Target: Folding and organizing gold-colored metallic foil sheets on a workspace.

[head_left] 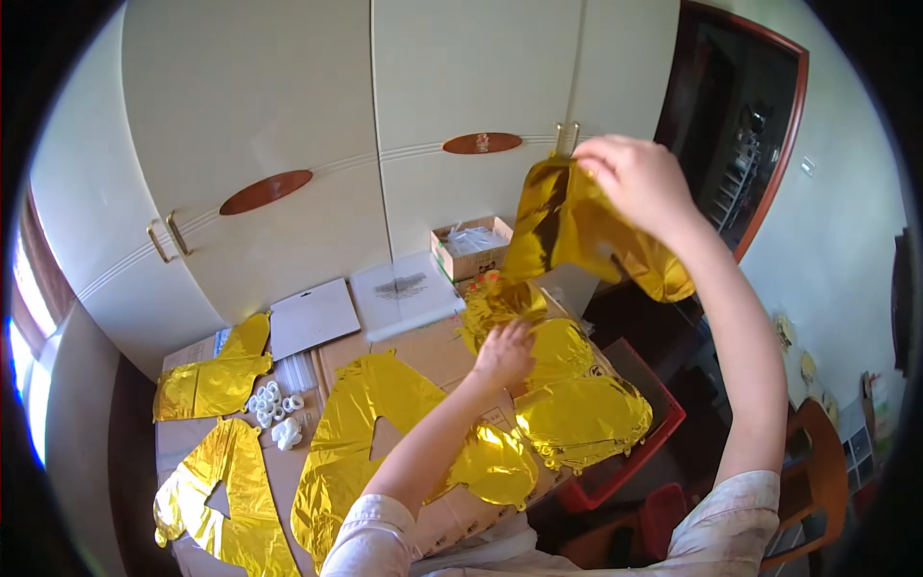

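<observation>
My right hand (639, 183) is raised above the table's right side, its fingers closed on the top edge of a gold foil balloon (567, 216). This flat balloon hangs down and flares out to the right. Lower and nearer the middle, my left hand (507, 356) reaches over the table with its fingers bent onto a crumpled gold foil balloon (500, 306); their tips are partly hidden. Right of that hand lie more gold foil balloons (585, 423). A large A-shaped gold foil balloon (332, 452) passes under my left forearm.
Two further gold balloons, one (212, 375) and another (231, 481), lie at left. White rolls (274, 402) sit beside them. Behind are a white board (314, 322), a clear plastic pack (404, 298) and a small box (471, 262). A red tray (663, 423) borders the right; a wooden chair (817, 471) stands beyond.
</observation>
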Tool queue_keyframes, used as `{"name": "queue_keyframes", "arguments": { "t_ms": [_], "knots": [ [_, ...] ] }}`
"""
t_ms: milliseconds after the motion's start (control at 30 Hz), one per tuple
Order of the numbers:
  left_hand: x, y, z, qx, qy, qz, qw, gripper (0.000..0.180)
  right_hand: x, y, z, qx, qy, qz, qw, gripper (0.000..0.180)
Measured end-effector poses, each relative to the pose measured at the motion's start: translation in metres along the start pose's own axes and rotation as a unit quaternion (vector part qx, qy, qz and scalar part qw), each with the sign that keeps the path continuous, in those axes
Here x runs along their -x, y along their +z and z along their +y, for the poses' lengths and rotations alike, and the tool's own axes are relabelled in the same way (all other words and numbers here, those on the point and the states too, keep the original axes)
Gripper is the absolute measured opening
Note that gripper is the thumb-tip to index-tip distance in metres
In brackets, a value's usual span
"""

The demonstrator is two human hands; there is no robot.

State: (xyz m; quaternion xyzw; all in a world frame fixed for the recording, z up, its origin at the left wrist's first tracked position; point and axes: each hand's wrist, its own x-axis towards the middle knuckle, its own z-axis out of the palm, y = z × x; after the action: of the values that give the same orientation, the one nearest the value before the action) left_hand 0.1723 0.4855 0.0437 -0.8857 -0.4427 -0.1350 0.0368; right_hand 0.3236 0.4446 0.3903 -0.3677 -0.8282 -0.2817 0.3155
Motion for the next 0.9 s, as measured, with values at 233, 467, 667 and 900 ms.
{"name": "queue_keyframes", "arguments": {
  "t_ms": [233, 467, 667, 900],
  "knots": [
    [-0.021, -0.003, -0.02, 0.001, -0.068, -0.177, 0.982, 0.077, 0.036, -0.041, -0.019, 0.007, -0.022, -0.021, 1.0, 0.009],
    [-0.012, -0.004, -0.023, 0.018, -0.062, -0.141, 0.988, 0.072, 0.062, -0.068, -0.058, -0.003, -0.041, 0.013, 0.999, 0.012],
    [-0.04, 0.006, -0.052, 0.319, -0.091, -0.106, 0.937, 0.068, 0.136, -0.079, -0.145, -0.064, -0.247, -0.112, 0.96, 0.024],
    [-0.029, -0.005, -0.054, 0.78, -0.108, -0.134, 0.602, 0.066, 0.172, -0.063, -0.177, -0.235, -0.255, -0.311, 0.885, 0.038]
  ]
}}
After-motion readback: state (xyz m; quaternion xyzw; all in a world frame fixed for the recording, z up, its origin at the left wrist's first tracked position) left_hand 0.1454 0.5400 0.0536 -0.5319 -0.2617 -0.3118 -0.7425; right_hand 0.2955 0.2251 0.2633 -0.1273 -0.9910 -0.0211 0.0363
